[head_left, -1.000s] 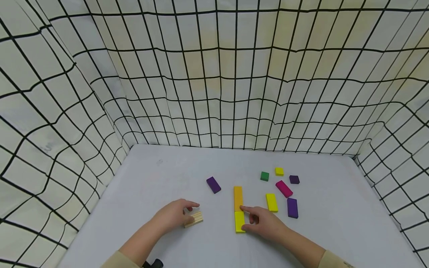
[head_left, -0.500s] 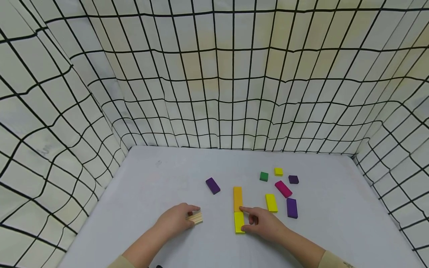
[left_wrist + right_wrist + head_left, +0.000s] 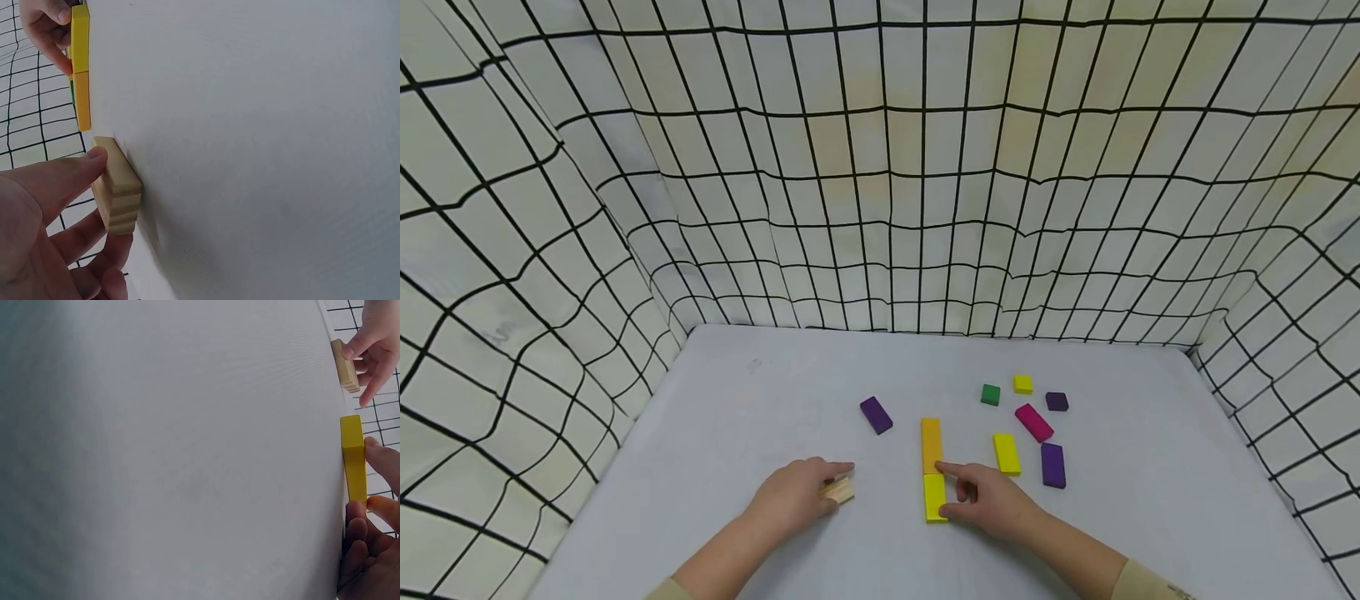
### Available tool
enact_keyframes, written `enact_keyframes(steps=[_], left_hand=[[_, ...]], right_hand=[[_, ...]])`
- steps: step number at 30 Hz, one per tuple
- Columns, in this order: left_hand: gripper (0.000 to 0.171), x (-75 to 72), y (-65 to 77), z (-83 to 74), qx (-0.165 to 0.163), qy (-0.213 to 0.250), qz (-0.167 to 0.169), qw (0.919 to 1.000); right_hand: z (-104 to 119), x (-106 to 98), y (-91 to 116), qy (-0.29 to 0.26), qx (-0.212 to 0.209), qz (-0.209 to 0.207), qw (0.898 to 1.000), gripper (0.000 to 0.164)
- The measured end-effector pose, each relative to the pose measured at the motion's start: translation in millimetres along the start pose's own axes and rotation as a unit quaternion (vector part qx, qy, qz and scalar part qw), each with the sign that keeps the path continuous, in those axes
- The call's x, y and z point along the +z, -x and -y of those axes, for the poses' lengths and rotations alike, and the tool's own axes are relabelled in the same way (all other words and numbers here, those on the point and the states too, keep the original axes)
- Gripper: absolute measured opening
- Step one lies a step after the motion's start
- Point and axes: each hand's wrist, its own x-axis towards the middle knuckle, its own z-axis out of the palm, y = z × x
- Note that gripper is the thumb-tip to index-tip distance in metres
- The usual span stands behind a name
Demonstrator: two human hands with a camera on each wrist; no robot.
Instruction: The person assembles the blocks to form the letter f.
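In the head view my left hand [image 3: 793, 498] holds a small stack of plain wooden blocks [image 3: 841, 490] on the white table. Its thumb lies along one side in the left wrist view, with other fingers on the opposite side and the index finger stretched out past them. My right hand [image 3: 996, 502] rests against a row of two blocks. Its index fingertip touches the orange block [image 3: 931, 443] near the seam, and its thumb touches the near part of the yellow block [image 3: 935, 498]. These two blocks lie end to end.
A purple block [image 3: 876, 415] lies between the hands, farther back. To the right are a yellow block [image 3: 1007, 454], a pink block [image 3: 1034, 423], another purple block [image 3: 1053, 465] and several small cubes, including a green one [image 3: 990, 394]. Black netting [image 3: 887, 225] encloses the table [image 3: 760, 392].
My left hand has moved slightly right and nearer, its fingers now round more of the wooden stack, with the index finger straightened. The right hand and its two blocks have stayed in place.
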Motion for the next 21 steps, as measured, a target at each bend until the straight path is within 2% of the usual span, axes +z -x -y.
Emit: enact_keyframes(steps=[6,12,16,21], left_hand=[[0.049,1.2,1.5,-2.7,0.018,0.000,0.003,0.9998],[0.041,-0.5,1.2,-3.9,0.021,0.006,0.010,0.9997],[0.039,-2.6,1.0,-3.0,0.034,0.005,-0.002,0.9994],[0.038,-6.3,-1.7,-3.2,0.017,0.012,-0.011,0.9997]], right_hand=[[-0.2,0.2,0.1,-0.004,0.004,0.001,1.000,0.066],[-0.3,0.7,0.4,-0.003,0.004,0.000,1.000,0.066],[0.8,0.0,0.9,-0.003,0.003,0.001,1.000,0.065],[2.6,-0.7,1.2,-0.002,0.008,0.002,1.000,0.066]])
